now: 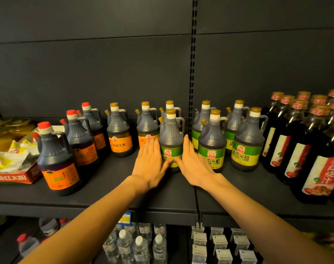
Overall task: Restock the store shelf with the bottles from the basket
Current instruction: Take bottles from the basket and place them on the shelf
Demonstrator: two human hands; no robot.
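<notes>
While both forearms reach in from 6 o'clock, the green-label bottle [171, 139] stands upright on the dark shelf [109, 185] near frame centre, between the two hands. Bottle: dark grey-brown body, ribbed shoulder, white neck, gold cap, small side spout at its 9 o'clock, loop handle at 3 o'clock; green band with red emblem over a yellow-green label. Left hand [150, 164] lies flat against the bottle's 9 o'clock side, fingers straight and together, thumb across the lower label. Right hand [193, 164] mirrors it at 3 o'clock, fingers straight, thumb touching the label front. Neither hand curls round the bottle; both press it with extended fingers. Lower label text is partly covered by both thumbs. A second gold-capped bottle [170, 106] directly behind at 12 o'clock shows only cap and neck. Orange-label bottles [120, 134] stand at 9 to 10 o'clock; matching green-label bottles [213, 143] at 3 o'clock; tall dark bottles with red labels [299, 149] at far 3 o'clock, cut off by the frame edge. Yellow packets in a red carton [13, 166] at 9 o'clock are blurred. Clear water bottles [139, 244] on the lower shelf at 6 o'clock are dim and partly hidden by the forearms.
</notes>
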